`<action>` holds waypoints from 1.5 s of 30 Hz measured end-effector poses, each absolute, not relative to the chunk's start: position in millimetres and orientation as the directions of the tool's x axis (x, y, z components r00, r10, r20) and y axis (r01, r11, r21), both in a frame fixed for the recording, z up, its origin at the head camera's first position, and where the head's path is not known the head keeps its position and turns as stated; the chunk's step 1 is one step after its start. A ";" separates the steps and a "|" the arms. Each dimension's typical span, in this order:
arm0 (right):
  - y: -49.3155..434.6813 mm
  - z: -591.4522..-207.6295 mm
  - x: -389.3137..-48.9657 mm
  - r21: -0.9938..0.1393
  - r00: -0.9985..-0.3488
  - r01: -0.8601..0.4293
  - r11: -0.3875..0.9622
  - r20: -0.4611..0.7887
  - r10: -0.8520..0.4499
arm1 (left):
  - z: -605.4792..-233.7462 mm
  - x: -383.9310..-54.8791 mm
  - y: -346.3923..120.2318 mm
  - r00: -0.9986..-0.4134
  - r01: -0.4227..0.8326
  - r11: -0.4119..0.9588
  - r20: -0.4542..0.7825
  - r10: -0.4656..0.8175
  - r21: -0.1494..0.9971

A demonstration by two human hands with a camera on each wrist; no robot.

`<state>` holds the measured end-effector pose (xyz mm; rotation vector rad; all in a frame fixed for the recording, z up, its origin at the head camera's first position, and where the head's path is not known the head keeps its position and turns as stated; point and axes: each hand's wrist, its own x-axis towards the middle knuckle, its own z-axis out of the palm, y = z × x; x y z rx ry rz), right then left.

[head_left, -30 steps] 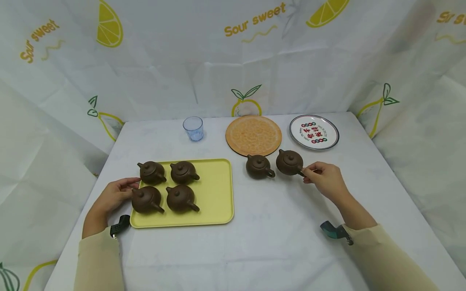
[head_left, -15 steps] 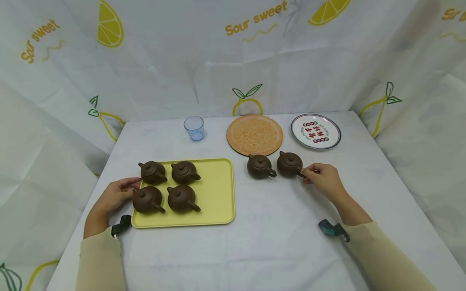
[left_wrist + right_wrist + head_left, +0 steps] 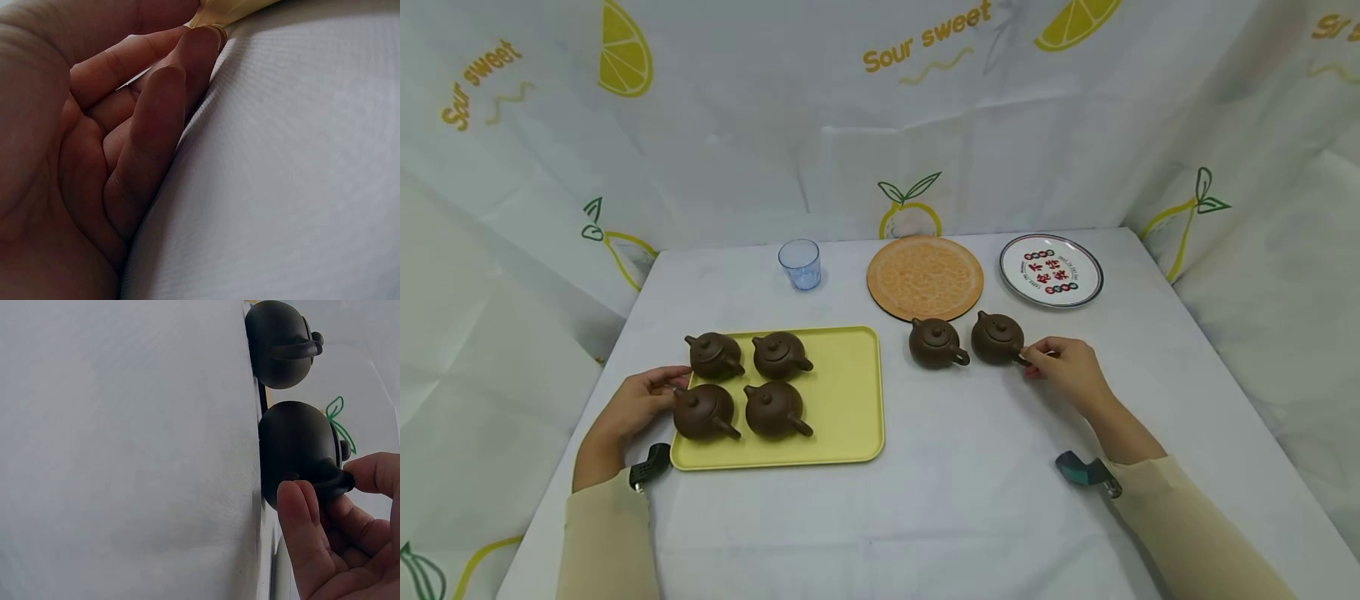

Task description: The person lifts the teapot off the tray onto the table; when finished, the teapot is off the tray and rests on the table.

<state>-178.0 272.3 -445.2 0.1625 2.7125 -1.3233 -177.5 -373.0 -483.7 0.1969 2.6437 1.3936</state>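
Note:
My right hand (image 3: 1070,375) pinches the handle of a small dark brown teapot (image 3: 996,338), which stands on the white cloth. Thumb and fingers meet at the handle in the right wrist view, beside the round teapot body (image 3: 294,440). A matching teapot (image 3: 933,344) sits just left of it. On the left, my left hand (image 3: 631,408) holds the left edge of a yellow tray (image 3: 844,400) between thumb and curled fingers; the left wrist view shows only a corner of the tray (image 3: 240,7). Several like teapots (image 3: 775,409) stand in two rows on the tray's left part.
Behind the tray is a clear blue glass (image 3: 801,267). A round tan mat (image 3: 925,277) lies at the back middle, close behind the two teapots. To its right is a white plate (image 3: 1051,271) with red characters. A lemon-print cloth (image 3: 737,167) hangs behind the table.
The teapot in my right hand has come down slightly onto the cloth during the first half second, then stays put. My left hand keeps its place at the tray; the head view shifts slightly.

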 end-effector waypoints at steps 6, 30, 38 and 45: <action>273.6 -439.9 -176.7 -0.717 -0.988 0.137 0.684 -0.150 0.041 | -482.9 -175.8 -371.9 -0.982 0.045 0.561 -0.066 0.177 0.827; 182.0 -410.9 -171.4 -0.802 -0.987 -0.124 0.585 0.037 -0.159 | -481.0 -175.8 -372.1 -0.981 0.007 0.558 -0.102 0.165 0.830; 127.6 -425.5 -164.6 -0.827 -0.951 -0.208 0.522 0.046 -0.307 | -482.7 -175.9 -372.3 -0.981 0.025 0.558 -0.087 0.173 0.830; 85.1 -433.6 -157.1 -0.826 -0.895 -0.282 0.488 0.043 -0.445 | -481.1 -174.8 -371.2 -0.981 0.008 0.550 -0.099 0.165 0.835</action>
